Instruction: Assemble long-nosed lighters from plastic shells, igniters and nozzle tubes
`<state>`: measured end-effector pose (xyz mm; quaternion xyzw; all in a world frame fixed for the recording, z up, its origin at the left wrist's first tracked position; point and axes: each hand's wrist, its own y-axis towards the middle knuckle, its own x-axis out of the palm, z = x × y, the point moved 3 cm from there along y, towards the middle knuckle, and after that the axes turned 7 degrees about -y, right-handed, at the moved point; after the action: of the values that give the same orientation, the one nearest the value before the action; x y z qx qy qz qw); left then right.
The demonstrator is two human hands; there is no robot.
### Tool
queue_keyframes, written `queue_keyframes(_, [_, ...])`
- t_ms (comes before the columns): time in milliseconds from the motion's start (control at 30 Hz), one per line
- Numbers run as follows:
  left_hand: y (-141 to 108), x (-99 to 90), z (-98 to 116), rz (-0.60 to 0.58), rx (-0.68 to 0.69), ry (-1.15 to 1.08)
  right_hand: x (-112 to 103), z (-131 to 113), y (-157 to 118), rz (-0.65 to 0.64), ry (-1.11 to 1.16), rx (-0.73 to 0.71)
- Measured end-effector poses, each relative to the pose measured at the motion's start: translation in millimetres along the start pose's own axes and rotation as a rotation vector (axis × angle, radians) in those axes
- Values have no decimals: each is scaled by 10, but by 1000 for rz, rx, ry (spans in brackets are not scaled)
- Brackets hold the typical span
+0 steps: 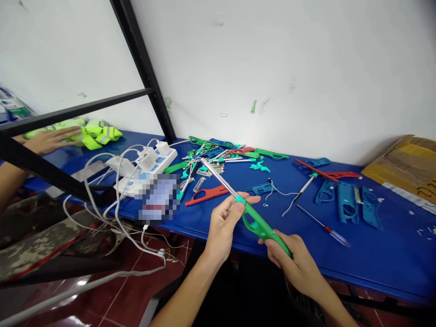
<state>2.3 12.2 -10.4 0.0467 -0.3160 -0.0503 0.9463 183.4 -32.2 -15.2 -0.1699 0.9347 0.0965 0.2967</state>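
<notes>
A green lighter (260, 223) with a long metal tube is held between both hands over the table's front edge. My left hand (223, 222) pinches it at the teal collar where the tube meets the body. Around the rear of the handle, my right hand (294, 259) is closed. The tube points up and left, its tip near a pile of loose parts (218, 159). Behind the hands lie a red casing half (207, 194) and a blue casing half (260, 187). To the right is a screwdriver (327, 227) with a clear and red handle.
A power strip (153, 168) with white plugs and cables stands at left, beside a blurred phone (159, 198). Blue casings (347, 202) and a cardboard box (405, 168) are at right. Another person's hand (54, 140) touches a yellow vest (98, 134) beyond the black frame (141, 54).
</notes>
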Motion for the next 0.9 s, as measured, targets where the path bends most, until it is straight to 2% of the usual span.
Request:
queue_keyframes(133, [-73, 61, 139, -66, 12, 35, -23, -14, 6, 11, -33, -26])
queue_keyframes(233, [-141, 123, 252, -126, -3, 83, -44, -33, -12, 59, -95, -96])
queue_keyframes(333, [-190, 195, 281, -127, -18, 82, -59, -38, -46, 97, -137, -132])
queue_keyframes(533, [-280, 367, 74, -143, -98, -63, -124, -104, -35, 269, -207, -181])
queue_keyframes(667, [-256, 368, -134, -216, -181, -52, -73, -114, 125, 285, -202, -177])
queue_keyframes(733, [-181, 316, -194, -167, -164, -103, 3, -85, 207, 273, -313, -165])
queue_keyframes(833, [-42, 195, -218, 66, -138, -213, 91, -56, 219, 195, -487, -200])
queue_keyframes(900, [19, 144, -194, 141, -148, -288, 42, -53, 127, 102, -497, -236])
